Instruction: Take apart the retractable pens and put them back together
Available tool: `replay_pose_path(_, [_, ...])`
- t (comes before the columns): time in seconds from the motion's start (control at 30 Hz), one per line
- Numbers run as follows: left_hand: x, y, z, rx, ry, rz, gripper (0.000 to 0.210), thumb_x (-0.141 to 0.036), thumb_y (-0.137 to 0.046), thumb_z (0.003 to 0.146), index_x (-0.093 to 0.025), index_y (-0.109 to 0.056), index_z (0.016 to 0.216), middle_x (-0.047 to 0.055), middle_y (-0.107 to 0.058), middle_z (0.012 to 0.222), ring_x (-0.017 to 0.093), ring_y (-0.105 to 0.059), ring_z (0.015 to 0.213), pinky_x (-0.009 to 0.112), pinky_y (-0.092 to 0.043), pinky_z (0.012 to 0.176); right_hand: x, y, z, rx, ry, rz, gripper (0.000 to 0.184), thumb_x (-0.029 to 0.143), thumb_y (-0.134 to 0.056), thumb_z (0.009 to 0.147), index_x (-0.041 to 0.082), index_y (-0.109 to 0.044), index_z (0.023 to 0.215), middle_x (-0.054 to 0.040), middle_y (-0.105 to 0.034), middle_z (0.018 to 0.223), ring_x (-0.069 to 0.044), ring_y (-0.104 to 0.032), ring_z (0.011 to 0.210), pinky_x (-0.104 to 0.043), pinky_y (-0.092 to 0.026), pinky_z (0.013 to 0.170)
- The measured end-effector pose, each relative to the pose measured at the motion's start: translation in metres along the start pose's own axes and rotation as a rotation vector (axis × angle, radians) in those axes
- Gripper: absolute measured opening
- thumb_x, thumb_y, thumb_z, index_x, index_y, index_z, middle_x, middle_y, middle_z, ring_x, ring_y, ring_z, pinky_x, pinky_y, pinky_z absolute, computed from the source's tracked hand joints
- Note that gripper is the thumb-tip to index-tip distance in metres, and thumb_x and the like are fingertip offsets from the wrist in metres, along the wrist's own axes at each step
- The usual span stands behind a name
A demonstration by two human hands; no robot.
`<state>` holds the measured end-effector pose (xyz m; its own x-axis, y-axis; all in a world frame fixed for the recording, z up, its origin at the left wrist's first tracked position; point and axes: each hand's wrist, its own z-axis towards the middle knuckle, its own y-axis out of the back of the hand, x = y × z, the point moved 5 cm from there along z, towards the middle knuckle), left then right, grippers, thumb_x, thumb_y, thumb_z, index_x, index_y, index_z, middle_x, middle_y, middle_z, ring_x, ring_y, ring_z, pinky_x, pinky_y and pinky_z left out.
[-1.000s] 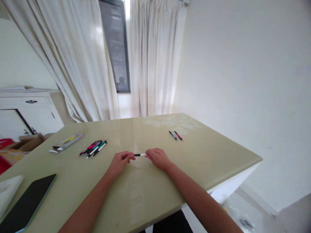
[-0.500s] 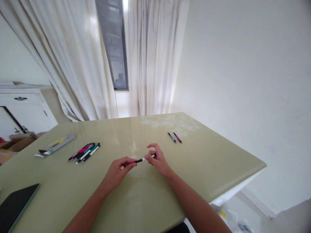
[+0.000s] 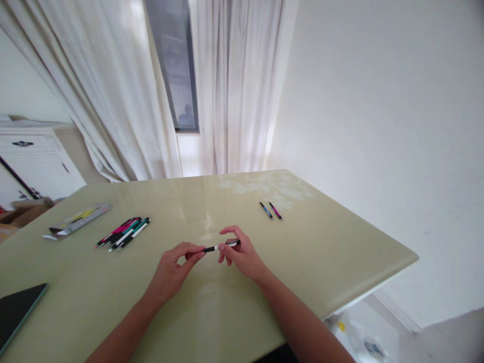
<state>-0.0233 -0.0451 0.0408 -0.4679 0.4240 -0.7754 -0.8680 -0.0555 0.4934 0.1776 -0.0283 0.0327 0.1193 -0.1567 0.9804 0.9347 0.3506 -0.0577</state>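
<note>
A black and white pen (image 3: pixel 216 247) is held level above the table between my two hands. My left hand (image 3: pixel 174 264) pinches its black end between thumb and fingertips. Around the other end, the thumb and fingers of my right hand (image 3: pixel 242 254) are closed on the white barrel, with the index finger raised and curved over it. Off to the left lies a pile of pens (image 3: pixel 124 233) in pink, green, white and black. Beyond my right hand a blue pen (image 3: pixel 266 210) and a pink pen (image 3: pixel 276 210) lie side by side.
The pale green table (image 3: pixel 212 322) has a rounded corner at right. An opened pen box (image 3: pixel 77 221) lies at the left, and a dark flat tablet-like object (image 3: pixel 18 312) at the near left edge. Curtains (image 3: pixel 242 91) and a white cabinet (image 3: pixel 34 156) stand behind.
Both hands shift slightly left in view with the pen, and the camera view moves a little. More of the white barrel shows as the right fingers change their hold.
</note>
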Motion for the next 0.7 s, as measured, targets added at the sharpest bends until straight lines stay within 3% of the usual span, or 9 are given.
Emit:
replay_pose_path(0.2, [-0.012, -0.005, -0.002, -0.029, -0.074, 0.028, 0.024, -0.045, -0.070, 0.088, -0.024, -0.080, 0.094, 0.004, -0.074, 0.082, 0.018, -0.063, 0.072, 0.028, -0.050, 0.070, 0.006, 0.009, -0.002, -0.145, 0.000, -0.039, 0.046, 0.047, -0.073, 0.085, 0.022, -0.049, 0.114, 0.0068, -0.062, 0.063, -0.010, -0.052, 0.049, -0.021, -0.040, 0.049])
replay_pose_path(0.37, [0.006, 0.002, 0.001, -0.032, -0.055, 0.052, 0.025, -0.047, -0.069, 0.088, -0.025, -0.079, 0.091, 0.004, -0.075, 0.085, 0.020, -0.066, 0.075, 0.028, -0.053, 0.071, 0.000, -0.002, 0.001, -0.026, -0.049, -0.007, 0.047, 0.045, -0.077, 0.083, 0.024, -0.050, 0.115, 0.0065, -0.062, 0.068, -0.012, -0.058, 0.056, -0.022, -0.045, 0.052])
replay_pose_path(0.47, [-0.004, 0.016, 0.007, -0.121, -0.073, 0.128, 0.030, -0.051, -0.068, 0.086, -0.027, -0.078, 0.101, 0.005, -0.075, 0.093, 0.021, -0.066, 0.077, 0.030, -0.055, 0.071, 0.000, 0.001, 0.005, 0.006, -0.018, -0.009, 0.031, 0.046, -0.074, 0.084, 0.021, -0.061, 0.097, 0.0041, -0.061, 0.067, -0.011, -0.056, 0.057, -0.023, -0.045, 0.055])
replay_pose_path(0.53, [-0.020, 0.029, 0.003, -0.212, -0.058, 0.204, 0.042, -0.054, -0.067, 0.085, -0.029, -0.072, 0.119, 0.006, -0.073, 0.108, 0.024, -0.066, 0.084, 0.031, -0.057, 0.065, 0.005, 0.015, 0.007, -0.085, 0.047, -0.024, 0.027, 0.046, -0.070, 0.087, 0.019, -0.067, 0.087, 0.0017, -0.062, 0.066, -0.012, -0.054, 0.058, -0.025, -0.045, 0.057])
replay_pose_path(0.6, [-0.038, 0.041, -0.015, -0.246, -0.063, 0.267, 0.048, -0.053, -0.063, 0.088, -0.033, -0.065, 0.131, 0.007, -0.072, 0.117, 0.027, -0.068, 0.091, 0.033, -0.059, 0.062, 0.013, 0.041, 0.008, -0.285, 0.124, -0.068, 0.029, 0.046, -0.066, 0.089, 0.018, -0.073, 0.091, -0.0013, -0.066, 0.071, -0.013, -0.055, 0.060, -0.027, -0.047, 0.058])
replay_pose_path(0.7, [-0.059, 0.044, -0.071, -0.095, -0.296, 0.324, 0.037, -0.044, -0.066, 0.088, -0.045, -0.068, 0.124, 0.004, -0.074, 0.116, 0.028, -0.070, 0.100, 0.039, -0.063, 0.080, 0.025, 0.096, 0.002, -0.655, 0.170, -0.163, 0.038, 0.048, -0.066, 0.087, 0.016, -0.076, 0.107, -0.0065, -0.073, 0.086, -0.016, -0.060, 0.065, -0.030, -0.051, 0.063])
